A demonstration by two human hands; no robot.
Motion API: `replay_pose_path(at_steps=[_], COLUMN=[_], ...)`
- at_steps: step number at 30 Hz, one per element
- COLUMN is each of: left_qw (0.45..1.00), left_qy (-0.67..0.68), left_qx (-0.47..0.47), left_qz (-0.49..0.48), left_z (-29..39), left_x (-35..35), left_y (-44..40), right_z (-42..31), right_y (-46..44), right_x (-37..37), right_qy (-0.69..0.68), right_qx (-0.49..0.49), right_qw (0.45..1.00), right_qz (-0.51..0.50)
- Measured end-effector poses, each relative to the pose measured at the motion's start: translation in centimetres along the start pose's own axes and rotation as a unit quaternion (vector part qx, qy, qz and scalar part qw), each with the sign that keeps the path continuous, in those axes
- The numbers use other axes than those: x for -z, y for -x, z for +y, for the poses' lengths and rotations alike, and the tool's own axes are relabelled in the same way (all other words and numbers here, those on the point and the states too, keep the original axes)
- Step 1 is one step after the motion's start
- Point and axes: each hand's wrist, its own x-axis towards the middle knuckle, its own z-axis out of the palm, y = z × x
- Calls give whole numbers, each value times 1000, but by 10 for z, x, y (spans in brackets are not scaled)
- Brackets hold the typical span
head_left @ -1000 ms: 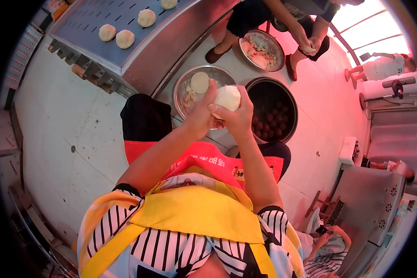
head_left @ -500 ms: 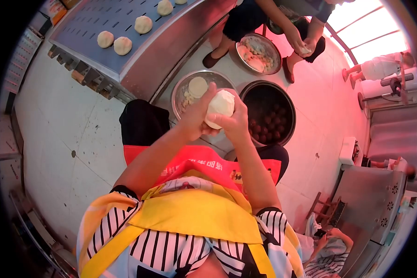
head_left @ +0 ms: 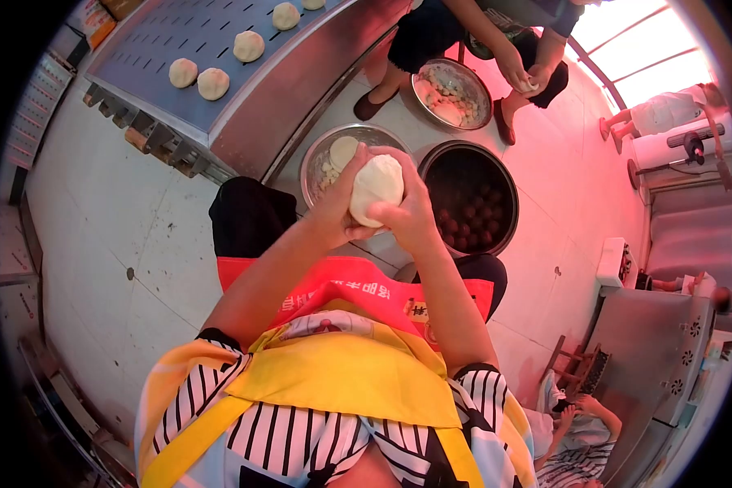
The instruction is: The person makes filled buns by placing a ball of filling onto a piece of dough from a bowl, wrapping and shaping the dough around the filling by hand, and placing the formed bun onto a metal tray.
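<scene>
My left hand [head_left: 333,205] and my right hand [head_left: 416,213] are closed around a smooth white dough ball [head_left: 377,192], one on each side. The right thumb lies across the front of the ball, and some fingers are hidden behind it. Just beyond my hands sits a metal bowl [head_left: 307,167], partly covered by them, with small dough pieces and a flat round of dough [head_left: 344,151] inside. To the right of the bowl stands a black pot [head_left: 509,183] with many dark round balls [head_left: 472,221] in it.
Several dough balls [head_left: 213,84] lie on a slotted blue-grey table [head_left: 138,73] at upper left. Opposite me, a co-worker's hands [head_left: 532,80] hold a small pale piece above another metal bowl [head_left: 490,106]. Another person [head_left: 581,439] is at lower right, near a steel cabinet [head_left: 638,358].
The dough ball has turned in my hands and moved slightly left, showing a larger smooth face. My fingers have shifted around it. The co-worker's hands have moved slightly.
</scene>
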Motion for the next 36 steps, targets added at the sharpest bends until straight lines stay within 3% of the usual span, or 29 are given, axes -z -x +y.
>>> replay_pose_path(at_steps=[1,2,5,8,10,11,14,17,19,20,22,23,25,26,28,29,31,34,35,36], left_qw=[998,999,999,999,995,998,999,1000,998,999,998,999,997,999,996,996,993,949,973,988], left_qy=[-20,-13,13,25,6,17,32,7,-22,-2,34,23,5,1,-6,1,15,48,52,54], left_qx=[19,1,-45,-29,30,8,-25,-3,-10,-23,-51,-21,33,-7,-89,-91,-93,24,-10,-46], left_qz=[-61,-37,12,-24,-93,-59,15,-7,-62,-43,-6,-29,-74,-49,3,-24,-76,-310,-224,-135], left_z=[2,-2,-8,-4,1,-2,-6,4,-1,-6,-11,-8,4,2,-8,-11,-17,-3,-9,-12], left_x=[8,9,4,2,14,11,1,-4,10,12,9,12,12,10,7,11,26,43,39,20], left_y=[-2,-5,-8,-4,-6,-7,-5,5,-2,-5,-9,-6,3,2,1,-3,-10,-20,-18,-7], right_z=[-11,-17,2,-8,-11,-11,16,-12,-7,-4,-1,0,-3,-4,1,2,-15,-18,-14,-5], right_y=[4,5,2,1,3,5,0,2,2,2,0,1,2,3,5,5,10,10,10,10], right_x=[-3,-4,-11,-7,-6,-6,-6,-12,-11,-11,-11,-12,-11,-11,-11,-10,-12,-8,-6,-6], right_qy=[-81,-162,127,72,-18,-64,169,-51,-39,-34,75,129,47,5,99,145,79,2,-20,79], right_qx=[-54,-108,4,37,-40,-79,56,53,-17,-52,-5,18,38,48,20,7,-11,-54,-71,-25], right_qw=[995,981,988,997,999,995,982,997,999,997,996,990,998,999,995,989,997,998,997,997], right_qz=[-12,-25,87,21,6,-1,68,20,30,35,40,48,13,-5,26,40,14,-22,-33,2])
